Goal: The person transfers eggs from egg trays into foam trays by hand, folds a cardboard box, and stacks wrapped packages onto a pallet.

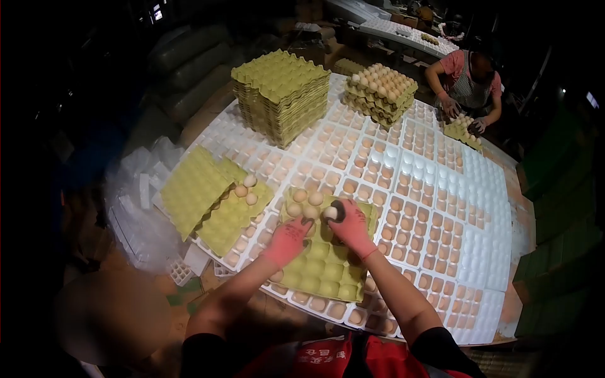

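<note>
A yellow-green egg tray (322,271) lies before me on top of white trays, with several eggs (300,196) in its far left part and bare cups nearer to me. My left hand (290,240), in a pink glove with dark fingertips, is over the tray's left side. Its fingers are curled against an egg (311,213); the palm side is hidden. My right hand (353,228), gloved alike, pinches a pale egg (330,213) between thumb and fingers above the tray's far half.
White plastic trays (403,183) of eggs cover the table. A tall stack of egg trays (280,97) and filled trays (381,91) stand at the back. Loose egg trays (195,189) lie left, near clear plastic bags (135,208). A co-worker (469,82) handles eggs at the far right.
</note>
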Demonstrator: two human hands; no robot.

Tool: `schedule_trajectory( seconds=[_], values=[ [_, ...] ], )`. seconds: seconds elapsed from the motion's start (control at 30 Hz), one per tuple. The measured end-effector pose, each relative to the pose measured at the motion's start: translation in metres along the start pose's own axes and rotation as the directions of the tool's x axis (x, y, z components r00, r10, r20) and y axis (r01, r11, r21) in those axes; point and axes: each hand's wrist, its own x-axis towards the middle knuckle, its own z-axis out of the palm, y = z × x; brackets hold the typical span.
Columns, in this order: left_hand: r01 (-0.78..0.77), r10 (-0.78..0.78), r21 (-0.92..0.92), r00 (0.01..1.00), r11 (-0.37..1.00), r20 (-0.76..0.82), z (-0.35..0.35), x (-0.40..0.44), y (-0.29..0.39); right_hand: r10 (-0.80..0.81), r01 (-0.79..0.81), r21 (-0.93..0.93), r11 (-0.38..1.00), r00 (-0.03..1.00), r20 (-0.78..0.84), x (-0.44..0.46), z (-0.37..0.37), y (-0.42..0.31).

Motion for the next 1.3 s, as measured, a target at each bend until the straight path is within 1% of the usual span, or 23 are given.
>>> schedule_trajectory(
  seconds=[0.03,0.07,0.1,0.17,0.23,0.27,0.3,0.33,0.4,0.43,0.5,0.53,0.57,0.7,0.77,0.83,0.9,0.93,0.97,1.03,1.1,1.23,1.3],
  values=[
    [-0.056,0.055,0.072,0.998,0.996,0.016,0.011,0.009,-0.005,0.157,-0.132,0.225,0.965,0.983,-0.097,0.002,-0.001,-0.002],
    [-0.111,0.107,0.142,0.994,0.984,0.033,0.019,0.019,-0.007,0.355,-0.279,0.667,0.691,0.935,0.023,0.009,-0.01,-0.009],
    [-0.168,0.158,0.208,0.986,0.964,0.061,0.027,0.023,-0.008,0.428,-0.32,0.804,0.501,0.899,0.091,0.012,-0.017,-0.017],
    [-0.011,0.022,-0.074,0.988,0.997,0.151,0.004,0.018,-0.009,0.349,-0.379,0.465,0.8,0.924,0.153,0.026,-0.009,-0.003],
    [0.234,-0.199,-0.481,0.972,0.845,0.123,-0.024,0.002,-0.024,0.086,-0.079,-0.067,0.995,0.989,0.12,0.026,0.016,-0.014],
    [0.311,-0.315,-0.87,0.929,0.383,0.193,-0.025,-0.004,-0.035,0.078,-0.019,-0.288,0.957,0.978,0.192,0.024,0.024,-0.035],
    [0.269,-0.356,-0.938,0.873,-0.217,0.332,-0.026,-0.013,-0.046,-0.088,0.204,-0.448,0.87,0.96,0.266,0.021,0.037,-0.027],
    [0.249,-0.223,-0.923,0.921,-0.293,0.319,-0.043,-0.016,-0.057,-0.111,0.226,-0.516,0.826,0.963,0.245,0.02,0.054,-0.017],
    [0.101,-0.19,-0.985,0.973,-0.138,0.127,-0.049,-0.008,-0.063,-0.098,0.165,-0.497,0.852,0.982,0.159,0.025,0.056,-0.02],
    [0.097,-0.165,-0.916,0.971,-0.389,0.173,-0.048,0.006,-0.065,-0.042,0.076,-0.397,0.915,0.995,0.092,0.024,0.039,-0.037],
    [0.329,-0.187,-0.944,0.926,-0.031,0.329,-0.066,0.037,-0.051,0.198,-0.202,0.036,0.979,0.975,0.102,0.012,0.012,-0.049],
    [0.241,-0.239,-0.732,0.965,0.637,0.109,-0.044,0.056,-0.048,0.327,-0.382,0.344,0.858,0.922,0.208,0.002,-0.003,-0.046],
    [0.063,-0.082,-0.151,0.989,0.987,-0.123,-0.018,0.078,-0.043,0.409,-0.512,0.603,0.612,0.857,0.313,-0.014,-0.021,-0.04],
    [-0.15,0.139,0.123,0.986,0.981,0.094,-0.009,0.127,-0.024,0.364,-0.456,0.593,0.664,0.889,0.277,-0.125,-0.051,-0.014],
    [-0.234,0.233,0.031,0.972,0.972,0.033,0.008,0.135,-0.043,0.353,-0.31,0.53,0.79,0.935,0.021,-0.19,-0.095,-0.022],
    [-0.329,0.319,-0.058,0.938,0.942,-0.136,0.014,0.138,-0.066,0.644,-0.505,0.663,0.554,0.764,0.043,-0.256,-0.151,-0.027],
    [0.009,-0.055,-0.54,0.996,0.842,-0.068,0.002,0.14,-0.051,0.794,-0.482,0.649,0.588,0.494,-0.353,-0.329,-0.182,0.001],
    [0.242,-0.072,-0.704,0.962,0.668,0.263,-0.014,0.149,-0.035,0.772,-0.576,0.521,0.63,0.388,-0.504,-0.369,-0.206,0.016],
    [0.356,-0.009,-0.804,0.917,0.476,0.4,-0.019,0.145,0.001,0.584,-0.762,0.218,0.609,0.246,-0.773,-0.411,-0.221,0.032],
    [0.414,0.283,-0.903,0.858,0.115,0.429,-0.014,0.133,0.098,0.561,-0.897,0.195,0.397,0.069,-0.825,-0.47,-0.251,0.058],
    [0.521,0.498,-0.854,0.744,-0.016,0.445,0.006,0.107,0.197,0.643,-0.892,0.176,0.417,0.153,-0.751,-0.502,-0.261,0.081],
    [0.452,0.654,-0.786,0.448,0.423,0.61,0.053,0.048,0.357,0.491,-0.837,0.148,0.526,0.157,-0.857,-0.519,-0.292,0.1],
    [0.491,0.624,-0.728,0.392,0.479,0.675,0.072,0.014,0.43,0.462,-0.862,0.005,0.506,0.266,-0.846,-0.524,-0.296,0.11]
  ],
)
